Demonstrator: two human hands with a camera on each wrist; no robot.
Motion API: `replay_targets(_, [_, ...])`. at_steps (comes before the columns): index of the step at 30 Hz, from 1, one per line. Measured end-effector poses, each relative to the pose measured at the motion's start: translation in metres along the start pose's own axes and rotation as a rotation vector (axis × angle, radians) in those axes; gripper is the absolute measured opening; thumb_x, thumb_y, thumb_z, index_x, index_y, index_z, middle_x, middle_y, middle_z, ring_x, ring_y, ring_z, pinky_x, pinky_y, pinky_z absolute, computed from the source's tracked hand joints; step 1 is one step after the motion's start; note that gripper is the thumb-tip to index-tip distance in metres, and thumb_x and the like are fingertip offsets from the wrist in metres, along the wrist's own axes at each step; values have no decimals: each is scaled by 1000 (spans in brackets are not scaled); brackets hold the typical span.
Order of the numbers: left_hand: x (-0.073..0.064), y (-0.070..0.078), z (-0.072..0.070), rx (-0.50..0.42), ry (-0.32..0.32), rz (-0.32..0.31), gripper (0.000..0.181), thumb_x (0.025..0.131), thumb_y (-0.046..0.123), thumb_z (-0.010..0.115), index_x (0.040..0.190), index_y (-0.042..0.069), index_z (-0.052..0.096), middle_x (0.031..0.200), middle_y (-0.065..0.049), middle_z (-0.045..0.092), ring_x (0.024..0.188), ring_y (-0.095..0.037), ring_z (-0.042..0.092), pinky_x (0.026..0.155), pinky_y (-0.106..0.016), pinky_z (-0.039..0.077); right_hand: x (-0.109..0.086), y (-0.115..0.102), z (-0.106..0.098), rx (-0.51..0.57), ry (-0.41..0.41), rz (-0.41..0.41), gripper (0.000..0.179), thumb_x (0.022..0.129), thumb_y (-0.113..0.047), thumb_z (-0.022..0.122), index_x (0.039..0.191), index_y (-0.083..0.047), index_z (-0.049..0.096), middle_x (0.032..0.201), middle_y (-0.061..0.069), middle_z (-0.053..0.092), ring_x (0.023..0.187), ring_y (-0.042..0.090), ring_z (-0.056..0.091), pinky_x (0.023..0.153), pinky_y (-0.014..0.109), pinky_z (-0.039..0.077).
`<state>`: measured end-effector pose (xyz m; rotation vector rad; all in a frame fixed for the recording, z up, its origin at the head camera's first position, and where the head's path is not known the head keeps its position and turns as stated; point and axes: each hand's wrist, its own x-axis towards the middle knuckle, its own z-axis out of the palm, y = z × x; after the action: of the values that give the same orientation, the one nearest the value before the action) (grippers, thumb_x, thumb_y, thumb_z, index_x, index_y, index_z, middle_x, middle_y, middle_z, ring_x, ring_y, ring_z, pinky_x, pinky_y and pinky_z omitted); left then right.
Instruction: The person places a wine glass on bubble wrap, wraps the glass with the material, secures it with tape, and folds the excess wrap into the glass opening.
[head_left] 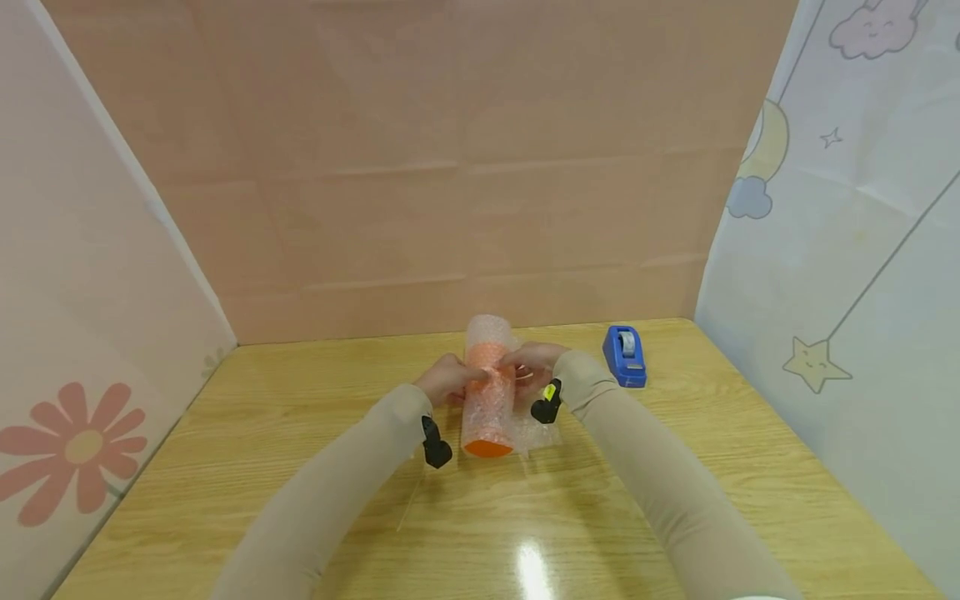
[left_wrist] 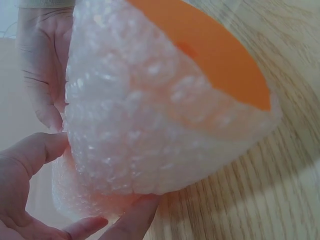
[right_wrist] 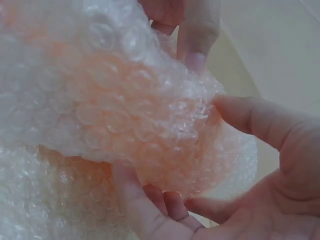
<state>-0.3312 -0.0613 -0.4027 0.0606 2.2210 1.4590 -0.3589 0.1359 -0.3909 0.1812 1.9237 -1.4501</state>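
Observation:
A roll of bubble wrap (head_left: pixel 489 408) lies lengthwise on the table around an orange object. The flat orange end (head_left: pixel 488 449) shows at the near opening; the rest is veiled by the wrap. My left hand (head_left: pixel 450 379) grips the roll from the left, thumb on top and fingers low on its side. From the right, my right hand (head_left: pixel 536 360) holds it, its thumb (right_wrist: pixel 250 115) pressing the upper layer and its fingers curled underneath. A loose flap of wrap (head_left: pixel 542 432) spreads on the table beside the roll, under the right wrist.
A blue tape dispenser (head_left: pixel 625 357) with a roll of clear tape stands right of the hands, toward the back of the wooden table (head_left: pixel 300 417). Behind the table rises a pinkish-brown wall covering (head_left: pixel 450 167), with patterned panels at both sides.

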Motion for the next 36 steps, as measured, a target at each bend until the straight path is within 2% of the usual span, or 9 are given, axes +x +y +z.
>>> replay_targets(5, [-1, 0, -1, 16, 11, 4, 27, 87, 28, 70, 90, 3, 62, 85, -4, 55, 74, -18, 54, 80, -38, 53, 15, 1, -8, -81, 10, -5, 56, 90, -25, 66, 135, 1, 47, 142, 24, 39, 124, 37, 48, 92, 37, 53])
replay_targets(8, [-2, 0, 0, 16, 11, 10, 26, 87, 28, 70, 89, 4, 60, 85, -3, 53, 73, -18, 52, 83, -41, 52, 30, 4, -15, -110, 26, -18, 64, 87, -26, 70, 138, 0, 43, 142, 23, 40, 122, 39, 50, 92, 40, 53])
replay_targets(12, [-2, 0, 0, 4, 8, 19, 25, 87, 27, 70, 85, 5, 59, 81, -2, 52, 70, -17, 50, 79, -40, 50, 45, 6, -20, -135, 21, -37, 68, 85, -25, 71, 137, 2, 38, 139, 24, 40, 119, 40, 50, 91, 43, 53])
replay_targets(16, [-2, 0, 0, 4, 1, 20, 24, 87, 26, 69, 81, 6, 58, 78, -1, 52, 67, -16, 50, 76, -39, 49, 13, -8, -5, -194, -5, -33, 62, 92, -24, 59, 140, 5, 34, 144, 26, 34, 126, 41, 44, 96, 42, 50])
replay_targets(19, [-2, 1, 1, 13, 2, 21, 24, 87, 27, 69, 80, 6, 59, 77, -1, 52, 66, -16, 50, 76, -39, 50, -24, -21, 11, -179, -14, -23, 58, 97, -21, 51, 143, 6, 30, 147, 27, 30, 130, 42, 41, 99, 43, 48])
replay_targets(23, [-1, 0, 2, 19, 1, 31, 27, 88, 26, 68, 74, 7, 55, 67, 1, 46, 62, -16, 45, 68, -37, 47, -26, -19, 16, -102, 25, -24, 56, 97, -20, 53, 142, 5, 31, 145, 26, 31, 128, 41, 42, 96, 43, 50])
replay_targets(26, [0, -1, 3, 19, -2, 31, 30, 88, 26, 68, 70, 8, 52, 62, 3, 41, 59, -17, 41, 63, -34, 42, -16, -13, 16, -86, 70, -37, 56, 96, -21, 57, 140, 3, 34, 141, 22, 36, 121, 37, 46, 88, 39, 55])
replay_targets(32, [0, -1, 3, 13, 1, 23, 27, 88, 26, 69, 77, 6, 54, 70, 0, 47, 63, -18, 45, 67, -35, 45, -16, -10, 16, -77, 75, -44, 55, 95, -22, 59, 139, 2, 36, 136, 20, 40, 111, 31, 51, 79, 34, 57])
replay_targets(36, [-1, 0, 4, 15, 12, 25, 27, 87, 27, 69, 89, 3, 57, 83, -3, 53, 68, -17, 50, 74, -38, 50, -15, -8, 15, -102, 69, -57, 53, 95, -23, 59, 137, 3, 40, 135, 20, 42, 112, 30, 51, 78, 33, 57])
